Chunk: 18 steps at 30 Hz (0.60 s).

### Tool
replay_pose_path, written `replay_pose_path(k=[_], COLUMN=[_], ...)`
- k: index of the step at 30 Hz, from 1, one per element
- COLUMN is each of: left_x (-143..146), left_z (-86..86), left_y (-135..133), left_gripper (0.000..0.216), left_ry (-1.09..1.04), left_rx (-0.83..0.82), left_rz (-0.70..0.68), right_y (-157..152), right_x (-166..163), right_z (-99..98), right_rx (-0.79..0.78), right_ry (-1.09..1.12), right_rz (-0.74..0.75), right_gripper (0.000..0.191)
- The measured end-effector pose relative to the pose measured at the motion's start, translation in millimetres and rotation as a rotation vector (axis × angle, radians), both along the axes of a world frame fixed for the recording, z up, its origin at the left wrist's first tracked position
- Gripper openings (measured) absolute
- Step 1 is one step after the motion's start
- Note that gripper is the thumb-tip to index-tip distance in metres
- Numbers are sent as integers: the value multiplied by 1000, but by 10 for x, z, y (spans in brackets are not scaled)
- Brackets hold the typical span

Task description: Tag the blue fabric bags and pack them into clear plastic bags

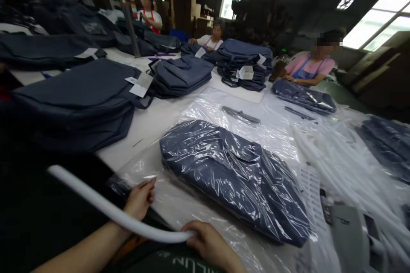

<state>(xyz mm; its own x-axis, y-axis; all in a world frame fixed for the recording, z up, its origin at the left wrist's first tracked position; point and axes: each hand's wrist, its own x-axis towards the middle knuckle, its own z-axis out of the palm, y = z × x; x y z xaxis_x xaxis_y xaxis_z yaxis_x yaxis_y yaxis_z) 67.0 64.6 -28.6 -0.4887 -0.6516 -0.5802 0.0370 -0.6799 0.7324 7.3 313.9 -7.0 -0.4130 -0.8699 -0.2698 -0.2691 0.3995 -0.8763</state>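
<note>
My right hand (209,241) is closed on one end of a long white foam tube (128,220). The tube curves up to the left, passing over my left forearm. My left hand (141,199) has its fingers pinched together near the edge of the clear plastic on the table. A small white bit (149,177) shows at its fingertips; I cannot make out what it is. Just beyond both hands lies a dark blue bag (224,170) inside a shiny clear plastic sleeve, its handles visible through the film.
Stacked dark blue bags (80,85) with white tags stand at left, and more stacks (245,62) at the back. White foam tubes (339,166), a marker (326,207) and a grey tape dispenser (349,230) lie at right. Co-workers, one in a pink top (307,68), stand across the table.
</note>
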Motion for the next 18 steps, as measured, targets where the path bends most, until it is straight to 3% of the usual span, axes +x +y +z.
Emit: replay_pose_path(k=[3,6,10,13,16,18], left_x=[-83,-84,124,231,231,227], left_z=[2,96,418,695,893,981], left_y=[-80,-249,-523,-723,-928,-1065], left_gripper=[19,17,23,28,29,26], left_ry=[30,34,69,290,530,593], left_rx=[-22,-16,0,34,-55,-183], left_rz=[23,-121,-340,-378,-375,-427], right_y=[92,127,3,-118,32,378], right_x=[-58,-85,-67,-47,-92,-187], right_z=[-2,-11,13,-4,-150,-300], right_rx=[-11,-2,13,11,90,131], right_ry=[-23,-25,54,90,173,273], right_rz=[-27,16,92,129,-41,-220], right_gripper=[32,33,34,31,34,40])
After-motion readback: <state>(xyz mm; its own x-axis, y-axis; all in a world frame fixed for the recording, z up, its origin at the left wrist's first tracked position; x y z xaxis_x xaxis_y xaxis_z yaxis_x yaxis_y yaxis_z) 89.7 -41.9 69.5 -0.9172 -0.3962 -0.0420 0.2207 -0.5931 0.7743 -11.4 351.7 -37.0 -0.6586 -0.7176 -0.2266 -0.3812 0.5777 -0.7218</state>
